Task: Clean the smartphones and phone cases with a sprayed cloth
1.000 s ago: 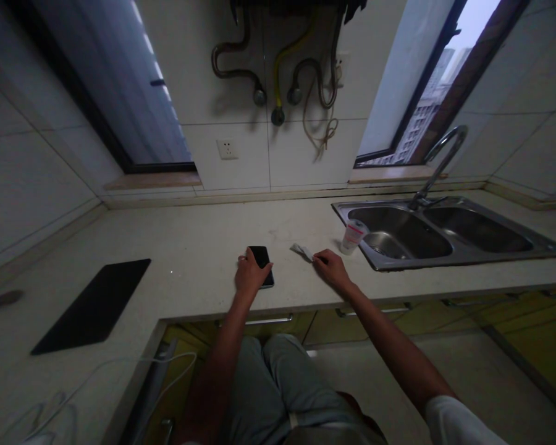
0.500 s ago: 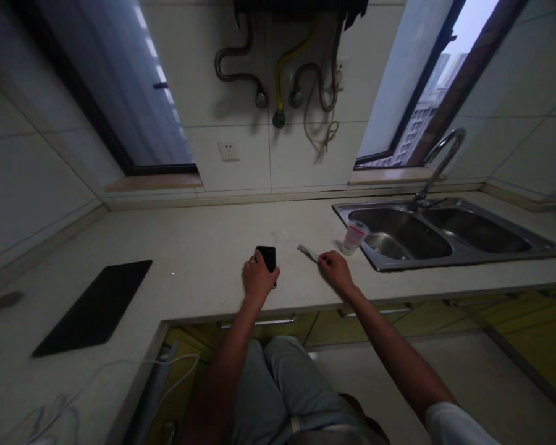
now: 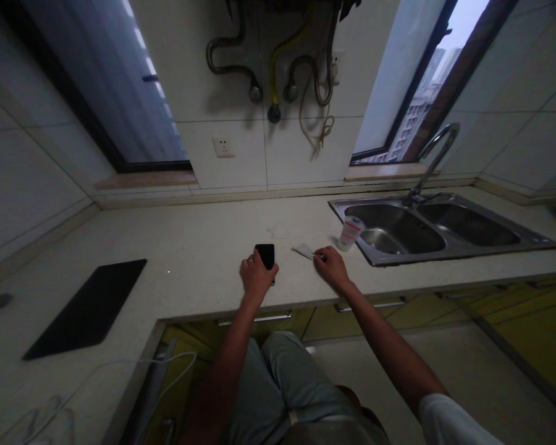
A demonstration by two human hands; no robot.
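My left hand (image 3: 256, 274) grips a black smartphone (image 3: 265, 254) by its sides, low over the pale countertop (image 3: 204, 247); the fingers cover its lower part. In my right hand (image 3: 331, 266), the fingertips pinch the right end of a small, flat whitish piece that looks like a folded tissue (image 3: 302, 250). Its free end points left toward the phone. Just behind my right hand, a clear plastic cup (image 3: 350, 233) with red markings stands beside the sink, slightly tilted in view.
A steel double sink (image 3: 375, 258) with a curved faucet (image 3: 438, 157) lies to the right. On the left are a flat black board (image 3: 90, 309) and a white cable (image 3: 120, 361). Metal pipes (image 3: 234, 68) and a socket (image 3: 223, 146) are on the wall.
The whitish piece in my right hand has turned and now shows a flatter, lighter face. My left hand keeps its hold on the phone. The whole view has shifted slightly.
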